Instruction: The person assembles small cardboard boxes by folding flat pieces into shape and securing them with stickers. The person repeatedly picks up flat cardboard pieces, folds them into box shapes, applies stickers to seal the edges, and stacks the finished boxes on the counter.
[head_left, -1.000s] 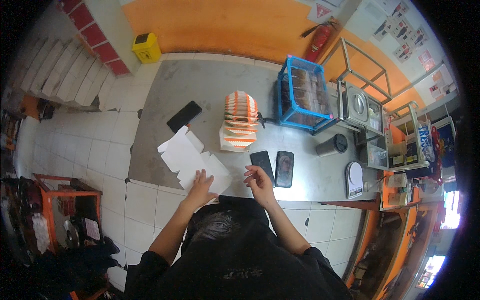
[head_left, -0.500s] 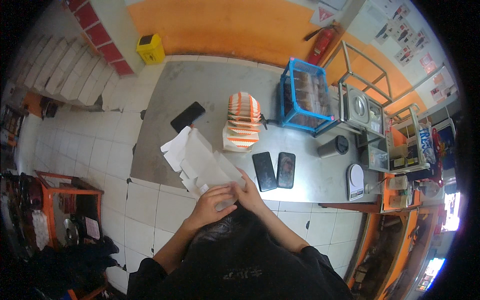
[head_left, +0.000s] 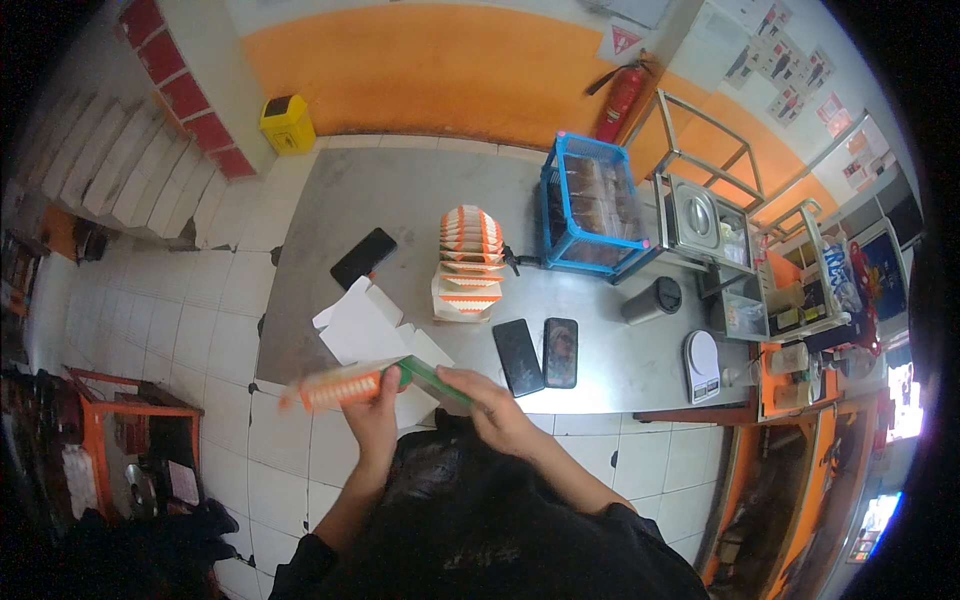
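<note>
Together, both hands (head_left: 374, 415) (head_left: 503, 415) hold a blurred, orange-printed carton (head_left: 342, 389).

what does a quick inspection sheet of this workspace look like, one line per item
surface: grey table, glare near its front edge
job's things: orange, white and green carton in hand, partly blurred; white card lying beneath; upright row of orange-and-white cartons beyond
clutter: one dark phone left of the row, two phones at front; tumbler, scale, blue crate with brown contents
hands: left hand grips the carton; right hand at its green panel, grip unclear
cables: nothing seen
surroundings: yellow bin, red extinguisher, tiled floor
</note>
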